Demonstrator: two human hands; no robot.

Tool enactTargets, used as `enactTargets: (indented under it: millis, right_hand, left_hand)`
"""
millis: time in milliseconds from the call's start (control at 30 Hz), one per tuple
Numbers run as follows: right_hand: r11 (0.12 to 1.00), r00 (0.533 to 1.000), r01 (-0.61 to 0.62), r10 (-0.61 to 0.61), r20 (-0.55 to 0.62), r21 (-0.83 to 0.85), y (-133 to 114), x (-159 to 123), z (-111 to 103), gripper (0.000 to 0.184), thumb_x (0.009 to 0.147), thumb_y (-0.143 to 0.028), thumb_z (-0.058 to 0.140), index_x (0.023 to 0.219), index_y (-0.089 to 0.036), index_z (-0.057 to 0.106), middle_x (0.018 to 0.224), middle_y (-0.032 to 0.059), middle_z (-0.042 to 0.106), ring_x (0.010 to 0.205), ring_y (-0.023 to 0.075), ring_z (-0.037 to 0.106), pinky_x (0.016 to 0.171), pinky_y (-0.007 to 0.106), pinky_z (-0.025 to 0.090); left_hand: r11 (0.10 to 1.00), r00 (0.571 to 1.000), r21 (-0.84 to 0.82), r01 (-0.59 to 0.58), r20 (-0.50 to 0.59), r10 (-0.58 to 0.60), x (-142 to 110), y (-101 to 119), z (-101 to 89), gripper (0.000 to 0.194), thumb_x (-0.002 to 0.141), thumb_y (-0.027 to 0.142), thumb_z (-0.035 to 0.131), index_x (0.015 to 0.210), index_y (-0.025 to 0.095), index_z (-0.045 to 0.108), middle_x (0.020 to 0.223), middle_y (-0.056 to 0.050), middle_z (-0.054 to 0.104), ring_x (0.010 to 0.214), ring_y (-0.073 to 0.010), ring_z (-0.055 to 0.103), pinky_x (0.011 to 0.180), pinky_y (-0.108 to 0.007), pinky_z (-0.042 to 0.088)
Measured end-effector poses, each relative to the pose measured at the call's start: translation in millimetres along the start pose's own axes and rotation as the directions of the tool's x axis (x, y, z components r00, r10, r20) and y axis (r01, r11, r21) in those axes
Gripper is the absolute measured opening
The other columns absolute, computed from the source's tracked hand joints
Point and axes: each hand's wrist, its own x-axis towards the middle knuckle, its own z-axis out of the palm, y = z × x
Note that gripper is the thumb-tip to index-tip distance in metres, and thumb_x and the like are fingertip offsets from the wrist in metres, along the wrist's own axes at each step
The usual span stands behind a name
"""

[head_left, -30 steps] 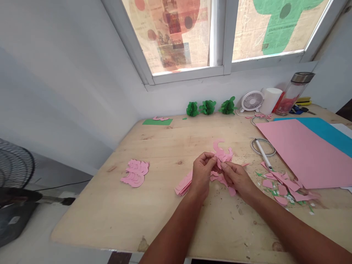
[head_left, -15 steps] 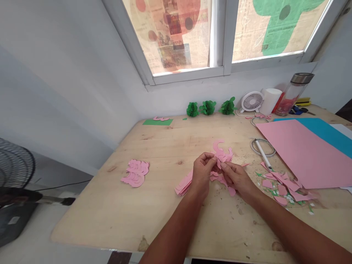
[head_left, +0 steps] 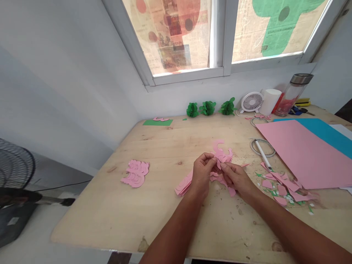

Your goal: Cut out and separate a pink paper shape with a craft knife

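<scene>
Between my two hands is a curved pink paper cutout (head_left: 224, 157), pinched near its lower end. The fingers of my left hand (head_left: 203, 169) close on its left side, thumb against forefinger. From the right, my right hand (head_left: 236, 178) grips the same paper with thumb and fingertips. Below my fingers lie more pink paper pieces (head_left: 218, 178), partly hidden. A folded pink paper strip (head_left: 183, 185) sticks out to the left from under my left wrist. Farther left rests a pile of scalloped pink cutouts (head_left: 135, 173).
Pink and green scraps (head_left: 286, 187) lie right of my hands, near a white pen (head_left: 263, 154) and a tape roll (head_left: 271, 143). Pink sheets (head_left: 308, 154) cover the right side. Green paper figures (head_left: 208, 108), a small fan (head_left: 252, 102) and a glass bottle (head_left: 293, 96) line the wall.
</scene>
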Motion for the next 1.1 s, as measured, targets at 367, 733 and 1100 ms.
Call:
enactTargets:
  millis: [367, 733, 1100]
  right_hand:
    - [1.0, 1.0, -0.012, 0.012, -0.016, 0.0, -5.3, -1.4, 2.2, 0.04, 0.072, -0.053, 0.056, 0.058, -0.018, 0.043, 0.039, -0.0088, 0.03, 0.036, 0.0057, 0.023, 0.036, 0.02, 0.014]
    - [1.0, 1.0, -0.008, 0.008, -0.007, -0.004, -5.1, -1.4, 2.1, 0.038, 0.075, -0.051, 0.054, 0.06, -0.018, 0.044, 0.041, -0.0087, 0.029, 0.037, 0.0052, 0.022, 0.036, 0.02, 0.013]
    - [1.0, 1.0, -0.012, 0.012, 0.01, 0.014, -1.3, 0.0, 0.5, 0.037, 0.075, -0.05, 0.054, 0.06, -0.018, 0.043, 0.041, -0.009, 0.029, 0.037, 0.0051, 0.021, 0.036, 0.019, 0.013]
  left_hand:
    - [1.0, 1.0, 0.006, 0.013, -0.018, -0.013, 0.2, 1.3, 1.1, 0.023, 0.058, 0.028, 0.067, 0.069, 0.015, 0.052, 0.052, 0.003, 0.051, 0.045, -0.0082, 0.048, 0.049, -0.022, 0.042]
    - [1.0, 1.0, 0.009, -0.014, -0.003, 0.014, 0.0, 0.5, 0.9, 0.019, 0.062, 0.026, 0.065, 0.07, 0.015, 0.051, 0.052, 0.003, 0.051, 0.046, -0.0078, 0.048, 0.049, -0.022, 0.042]
    - [1.0, 1.0, 0.0, -0.006, 0.002, 0.006, -0.4, 1.9, 0.8, 0.019, 0.062, 0.025, 0.066, 0.07, 0.014, 0.052, 0.053, 0.003, 0.051, 0.046, -0.0076, 0.048, 0.05, -0.021, 0.041]
